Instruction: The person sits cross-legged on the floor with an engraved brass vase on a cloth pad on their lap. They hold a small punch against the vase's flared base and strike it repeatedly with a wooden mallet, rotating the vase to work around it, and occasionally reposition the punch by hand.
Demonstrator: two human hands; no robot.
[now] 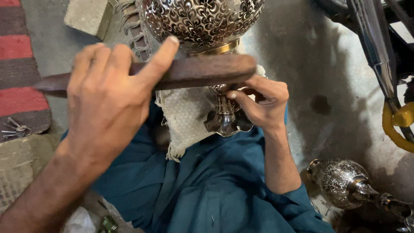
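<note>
1. We see a large rounded metal vessel engraved with a dense silver-and-dark floral pattern [202,19] at the top centre, resting over the lap of the person in teal clothing [207,190].
2. Below the vessel's brass-coloured collar [217,48] hangs its narrow ornamented stem with a flared, scalloped silver foot [227,121], lying against a coarse off-white woven cloth [185,118] spread on the lap.
3. Our right hand [261,103] is closed around the stem; its fingers [238,98] curl in and pinch something small against the metal, too hidden to identify.
4. Our left hand [108,103] is clenched around a long, flat, dark brown wooden bat [202,71], thumb stretched along its top edge; the bat lies crosswise in front of the collar, just above the right hand.
5. Further out, a second engraved silver vessel with a ringed neck [345,183] lies on the grey concrete floor [327,77] at lower right.
6. A yellow hose [396,125] curls near shiny metal bars [375,39] at the right edge.
7. On the left lie a red-and-grey striped rug [17,56], a bunch of keys [15,129] on it, and a pale stone block [88,15] above.
8. A crumpled white wrapper [79,221] and a small green packet [108,224] sit at the bottom left; no label is legible.
</note>
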